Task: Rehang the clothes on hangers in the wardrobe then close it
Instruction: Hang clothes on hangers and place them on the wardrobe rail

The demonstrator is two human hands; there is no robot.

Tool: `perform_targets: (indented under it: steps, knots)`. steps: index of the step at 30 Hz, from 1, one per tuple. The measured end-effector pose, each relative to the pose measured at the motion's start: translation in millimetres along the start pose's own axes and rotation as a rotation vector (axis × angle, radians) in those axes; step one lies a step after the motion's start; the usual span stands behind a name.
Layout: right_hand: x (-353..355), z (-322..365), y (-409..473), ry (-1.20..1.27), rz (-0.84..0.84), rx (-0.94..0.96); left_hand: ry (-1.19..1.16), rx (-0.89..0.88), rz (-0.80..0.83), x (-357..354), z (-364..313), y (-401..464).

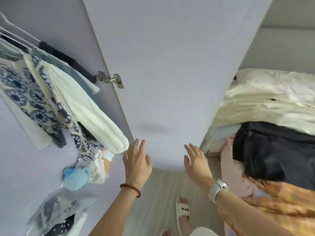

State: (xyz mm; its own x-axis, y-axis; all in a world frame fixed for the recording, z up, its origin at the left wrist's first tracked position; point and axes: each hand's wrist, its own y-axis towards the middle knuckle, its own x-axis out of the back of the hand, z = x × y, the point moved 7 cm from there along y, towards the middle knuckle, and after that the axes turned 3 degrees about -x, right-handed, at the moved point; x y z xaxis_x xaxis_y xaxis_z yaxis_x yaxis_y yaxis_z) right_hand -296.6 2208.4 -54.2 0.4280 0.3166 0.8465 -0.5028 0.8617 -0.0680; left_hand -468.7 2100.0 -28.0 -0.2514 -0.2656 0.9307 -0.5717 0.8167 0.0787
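Here the wardrobe door (170, 74) stands partly open, a pale lilac panel swung out between the hanging space on its left and a bed on its right. Both hands are flat against the door's lower edge: the left hand (136, 160) with its fingers straight and spread, grasping nothing, and the right hand (196, 160) likewise released, fingers straight and pointing up the panel. The left wrist wears a red bead bracelet (131, 189), the right a white watch (217, 187).

Left of the door, a metal hinge (110, 79) joins it to the wardrobe side. Inside hang the clothes: a blue and cream patterned knit (25, 92) on white hangers (15, 34), a plain cream sleeve (88, 113) reaching down toward the door's lower left corner, and a dark garment (68, 60) behind them against the back wall. Below these sit a light blue plush toy (75, 176) and a clear plastic bag (58, 213) with folded cloth in it.

Right of the door, the bed holds a cream quilt (264, 106) with a black garment (276, 150) lying over pink cloth. On the grey floor (153, 193) below the hands is 1 foot in a white slipper (182, 210).
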Motion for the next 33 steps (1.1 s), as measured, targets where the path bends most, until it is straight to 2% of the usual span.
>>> perform_targets:
  steps: [4,14,18,21,25,28,33]
  knots:
    - [18.7,-114.0,-71.0,0.007,-0.034,-0.363,-0.048,-0.228,0.216,-75.3,-78.3,-19.0]
    - [78.2,-326.5,-244.7,0.130,-0.292,-0.977,-0.093,-0.742,0.628,-201.9,-296.1,-103.9]
    - [99.1,-413.4,-308.8,0.147,-0.371,-1.150,-0.092,-0.841,0.821,-262.2,-374.5,-146.4]
    - [120.8,-482.8,-354.1,0.150,-0.437,-1.312,0.005,-0.933,0.903,-309.1,-426.0,-180.8]
    - [152.7,-575.8,-402.7,0.094,-0.515,-1.432,0.138,-1.039,1.002,-372.1,-480.2,-220.6]
    - [170.4,-630.4,-424.8,0.118,-0.512,-1.489,0.241,-1.115,1.065,-405.2,-503.7,-246.6]
    - [163.2,-674.4,-430.7,0.241,-0.477,-1.542,0.461,-1.127,1.227,-445.5,-508.9,-283.3]
